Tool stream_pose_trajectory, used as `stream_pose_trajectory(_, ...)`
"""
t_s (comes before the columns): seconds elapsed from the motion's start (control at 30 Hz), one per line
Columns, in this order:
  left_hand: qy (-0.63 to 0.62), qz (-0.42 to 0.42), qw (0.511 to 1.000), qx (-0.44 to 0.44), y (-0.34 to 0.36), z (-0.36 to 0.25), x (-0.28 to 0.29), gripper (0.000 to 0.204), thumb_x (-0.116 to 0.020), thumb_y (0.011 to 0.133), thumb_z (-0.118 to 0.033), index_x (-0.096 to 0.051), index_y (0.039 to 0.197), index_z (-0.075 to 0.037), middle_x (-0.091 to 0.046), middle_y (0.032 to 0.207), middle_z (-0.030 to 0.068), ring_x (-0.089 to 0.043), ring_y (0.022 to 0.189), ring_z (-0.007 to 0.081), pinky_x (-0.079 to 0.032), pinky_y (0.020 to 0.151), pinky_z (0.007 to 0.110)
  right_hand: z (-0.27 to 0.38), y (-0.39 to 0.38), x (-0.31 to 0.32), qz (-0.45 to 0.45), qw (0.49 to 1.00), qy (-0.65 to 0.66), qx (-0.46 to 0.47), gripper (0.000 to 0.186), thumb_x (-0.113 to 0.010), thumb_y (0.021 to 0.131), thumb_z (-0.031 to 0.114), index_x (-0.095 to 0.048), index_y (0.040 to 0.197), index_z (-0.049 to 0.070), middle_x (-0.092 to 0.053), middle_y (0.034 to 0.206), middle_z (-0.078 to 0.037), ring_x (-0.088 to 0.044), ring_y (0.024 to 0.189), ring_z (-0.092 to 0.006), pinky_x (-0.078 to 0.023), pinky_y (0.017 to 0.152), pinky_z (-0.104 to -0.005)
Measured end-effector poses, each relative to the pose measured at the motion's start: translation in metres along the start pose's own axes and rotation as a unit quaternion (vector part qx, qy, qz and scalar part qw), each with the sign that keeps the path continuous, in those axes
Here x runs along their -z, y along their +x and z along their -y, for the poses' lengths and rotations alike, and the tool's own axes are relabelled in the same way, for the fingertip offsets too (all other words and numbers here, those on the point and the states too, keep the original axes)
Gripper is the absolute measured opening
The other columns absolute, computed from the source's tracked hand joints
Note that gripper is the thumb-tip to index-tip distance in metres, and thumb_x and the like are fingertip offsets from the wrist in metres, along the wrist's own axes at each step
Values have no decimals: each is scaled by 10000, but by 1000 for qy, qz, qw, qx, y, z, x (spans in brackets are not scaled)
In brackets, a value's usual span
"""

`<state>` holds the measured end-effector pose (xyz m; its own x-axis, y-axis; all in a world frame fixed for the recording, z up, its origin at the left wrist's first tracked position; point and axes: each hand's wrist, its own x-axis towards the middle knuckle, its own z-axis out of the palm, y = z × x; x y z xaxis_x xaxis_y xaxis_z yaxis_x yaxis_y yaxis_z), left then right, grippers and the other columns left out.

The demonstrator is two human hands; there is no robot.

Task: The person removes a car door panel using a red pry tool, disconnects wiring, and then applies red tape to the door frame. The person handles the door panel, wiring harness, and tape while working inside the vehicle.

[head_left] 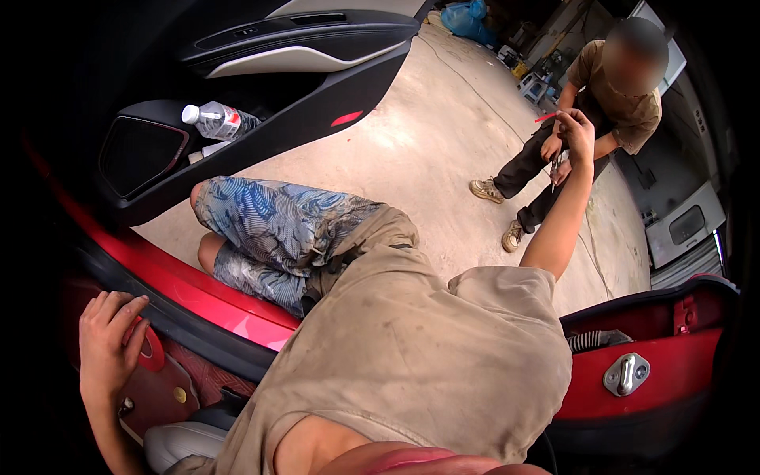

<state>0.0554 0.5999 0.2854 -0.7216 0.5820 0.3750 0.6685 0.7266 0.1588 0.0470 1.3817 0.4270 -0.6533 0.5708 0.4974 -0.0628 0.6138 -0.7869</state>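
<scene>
At the lower left, my left hand point(109, 339) is closed with bent fingers around a red rounded thing point(152, 350). Part of it lies behind my thumb, and its exact kind does not show. My right arm stretches out to the upper right. Between the pinched fingers of my right hand point(578, 133) is a thin red strip point(545, 117), pointing left. Behind that hand, a person point(629, 99) in a brown shirt leans forward. The person's hands hold a small slim tool point(553, 168), which is too small to name surely.
An open black car door point(305, 103) stands at the upper left, with a plastic bottle point(218, 121) in its pocket. The red door sill point(178, 269) runs below my legs. A red body edge with a metal latch striker point(626, 374) is at right. Cables lie across the concrete floor point(443, 158).
</scene>
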Motion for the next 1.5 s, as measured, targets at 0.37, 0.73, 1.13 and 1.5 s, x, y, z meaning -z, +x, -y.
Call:
stream_pose_trajectory(0.37,34,59,997,26,-7,4,-7,298,-645,753,-19,-638,1051,-5,-584,945,130,-546,871,323,-435,785,414,-70,9,50,-201,976,-75,-48,124,-747,786,133,-697,865,52,-575,639,11,-517,535,-82,-422,499,-236)
stream_pose_trajectory(0.73,72,63,995,11,-8,5,-8,296,-646,760,-28,-639,1055,-1,-582,938,132,-541,859,324,-430,775,409,-81,16,49,-149,980,-97,-85,144,-689,836,178,-707,944,85,-660,826,10,-539,634,-79,-480,587,-263)
stream_pose_trajectory(1.13,97,63,993,9,-9,4,-2,294,-643,763,-29,-635,1055,3,-582,938,140,-542,863,329,-436,776,415,-60,30,43,-135,978,-128,-94,211,-632,853,221,-709,984,73,-696,921,-16,-573,714,-106,-492,667,-282)
stream_pose_trajectory(1.5,102,61,993,27,-14,13,-2,294,-634,771,-32,-636,1063,5,-582,939,141,-542,869,330,-437,781,416,-58,42,30,-158,978,-114,-70,237,-676,789,186,-718,939,7,-671,847,-60,-582,665,-124,-433,572,-249)
